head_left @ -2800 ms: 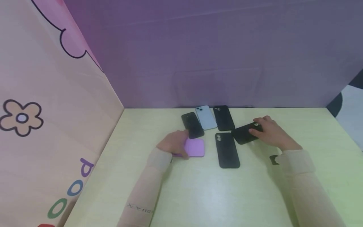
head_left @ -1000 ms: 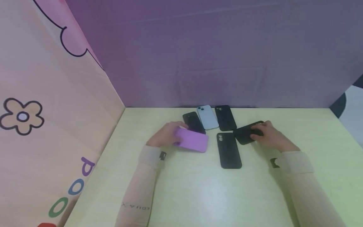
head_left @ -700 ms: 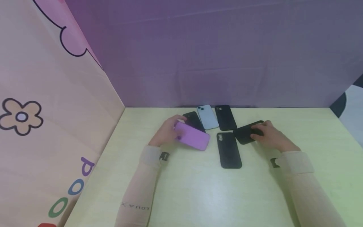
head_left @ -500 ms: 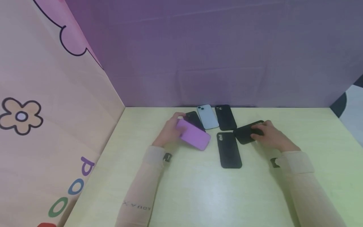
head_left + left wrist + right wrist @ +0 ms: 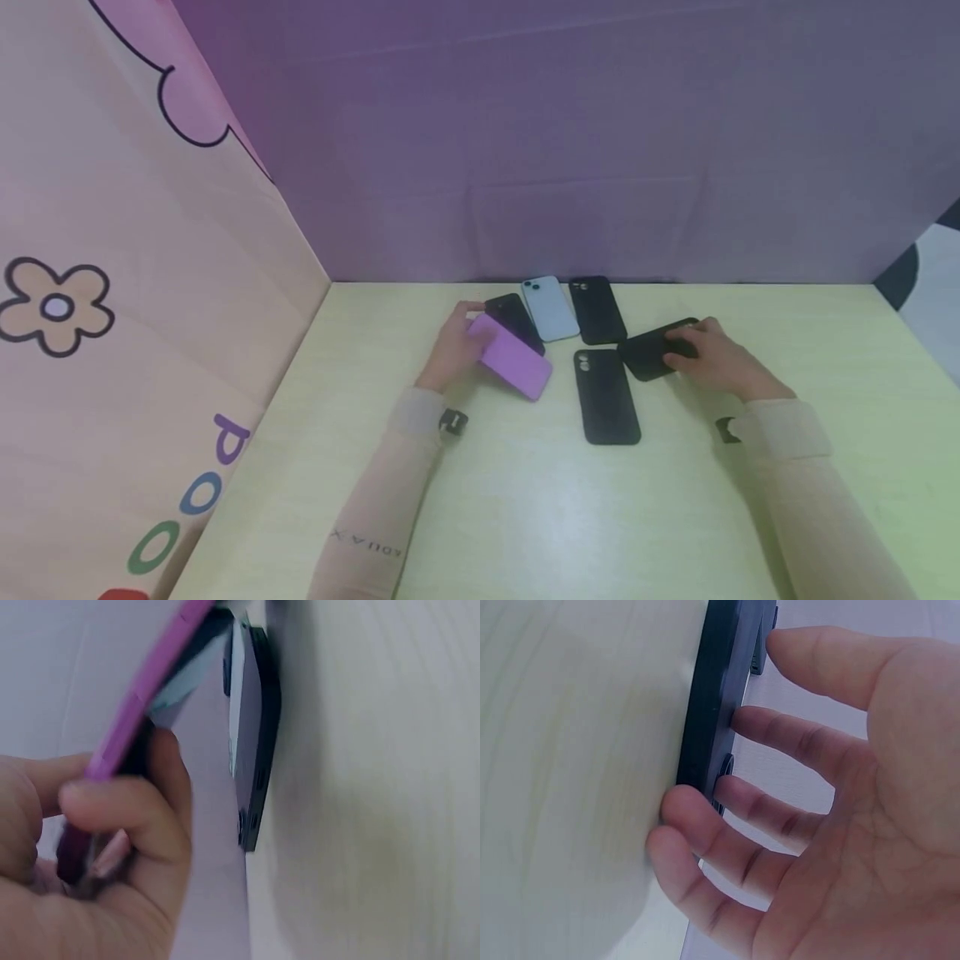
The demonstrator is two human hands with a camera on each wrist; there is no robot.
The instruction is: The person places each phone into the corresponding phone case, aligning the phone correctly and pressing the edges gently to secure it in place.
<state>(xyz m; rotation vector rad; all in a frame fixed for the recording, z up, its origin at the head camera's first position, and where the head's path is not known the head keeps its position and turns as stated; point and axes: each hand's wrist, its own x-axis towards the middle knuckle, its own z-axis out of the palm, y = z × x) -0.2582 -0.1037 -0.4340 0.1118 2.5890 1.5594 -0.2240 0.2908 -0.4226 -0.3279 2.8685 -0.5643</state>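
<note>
In the head view my left hand (image 5: 452,348) grips a purple phone (image 5: 517,360) by its left end, tilted and raised off the table. The left wrist view shows thumb and fingers round the purple phone's edge (image 5: 129,712), with a dark, reflective face inward. My right hand (image 5: 716,362) rests over the right end of a black phone (image 5: 647,353) lying on the table. In the right wrist view its fingertips touch the black phone (image 5: 714,697) at the camera end, loosely bent, and the thumb stands apart from the surface.
Behind the purple phone lies a black phone (image 5: 517,319), partly covered. A light blue phone (image 5: 550,308) and another black one (image 5: 597,310) lie along the back edge. A further black phone (image 5: 607,398) lies between my hands. A purple cloth wall (image 5: 525,150) closes the back.
My left hand has lifted the purple phone from flat on the table and turned it so its right end points down and right. The right hand has stayed nearly still.
</note>
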